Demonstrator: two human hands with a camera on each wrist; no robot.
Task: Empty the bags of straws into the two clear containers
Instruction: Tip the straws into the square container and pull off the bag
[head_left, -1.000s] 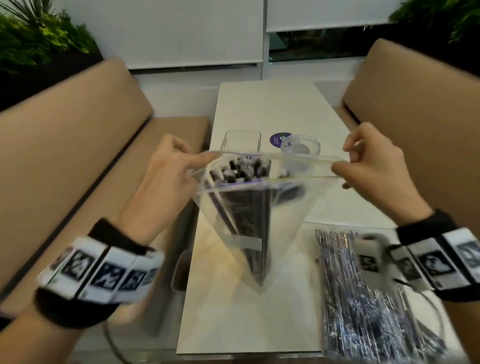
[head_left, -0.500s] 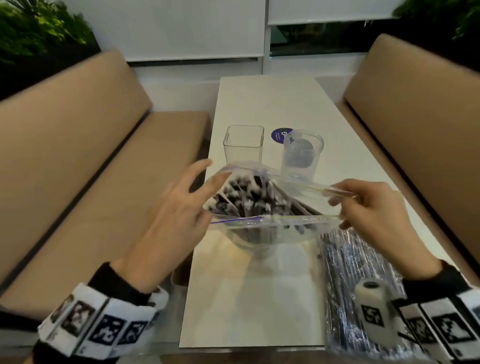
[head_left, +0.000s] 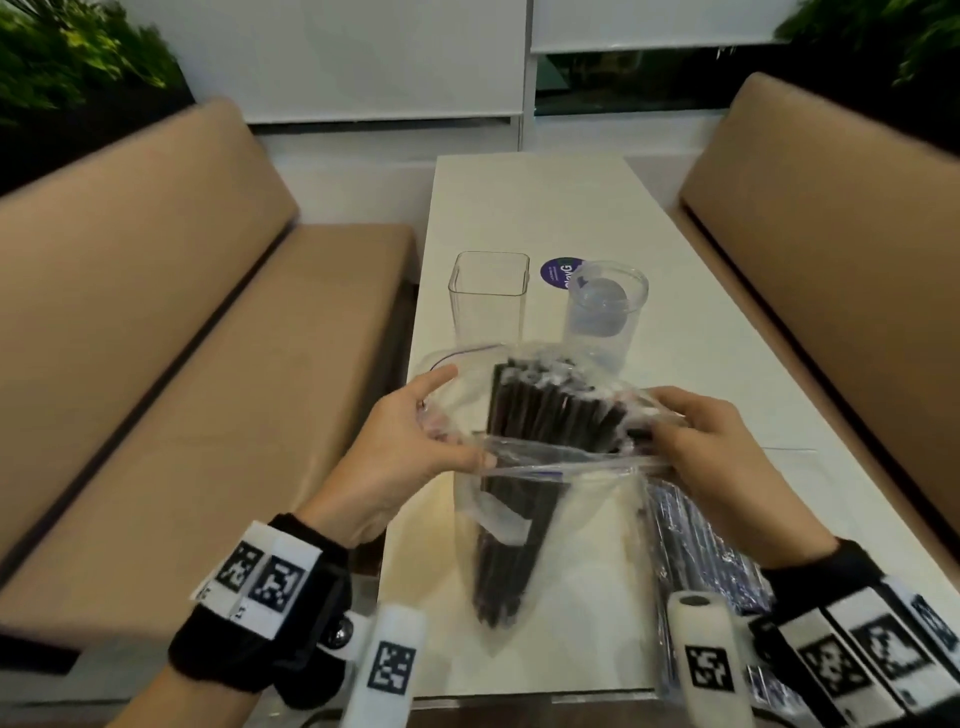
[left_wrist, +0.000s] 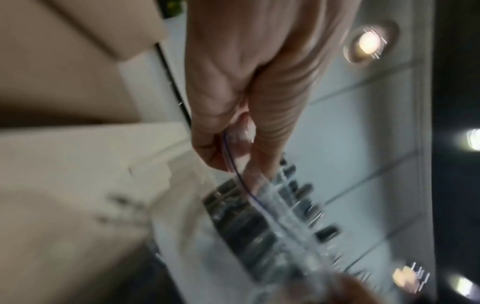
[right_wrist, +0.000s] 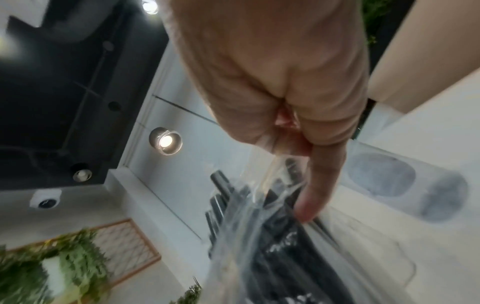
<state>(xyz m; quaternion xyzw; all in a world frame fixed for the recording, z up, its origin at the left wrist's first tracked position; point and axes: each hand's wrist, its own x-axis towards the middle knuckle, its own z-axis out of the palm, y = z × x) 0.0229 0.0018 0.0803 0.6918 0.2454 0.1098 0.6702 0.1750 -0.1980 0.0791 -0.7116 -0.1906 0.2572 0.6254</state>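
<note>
A clear zip bag (head_left: 597, 509) of black straws (head_left: 540, 431) stands on the white table (head_left: 519, 208), mouth pulled open. My left hand (head_left: 410, 447) pinches the bag's left rim; in the left wrist view the thumb and finger pinch the blue-lined rim (left_wrist: 233, 156). My right hand (head_left: 711, 447) pinches the right rim, and the right wrist view shows its fingers (right_wrist: 317, 185) on the plastic beside the straws (right_wrist: 285, 246). Beyond the bag stand a square clear container (head_left: 488, 296) and a round clear container (head_left: 605, 312), both without straws.
A second bag of wrapped straws (head_left: 696, 551) lies flat on the table at the near right, partly under my right wrist. A purple round sticker (head_left: 558, 273) sits between the containers. Tan bench seats (head_left: 208, 389) flank the table on both sides.
The bag came down from hanging in the air to standing on the table. Both hands dropped with it, moved closer to me, and spread its mouth wider.
</note>
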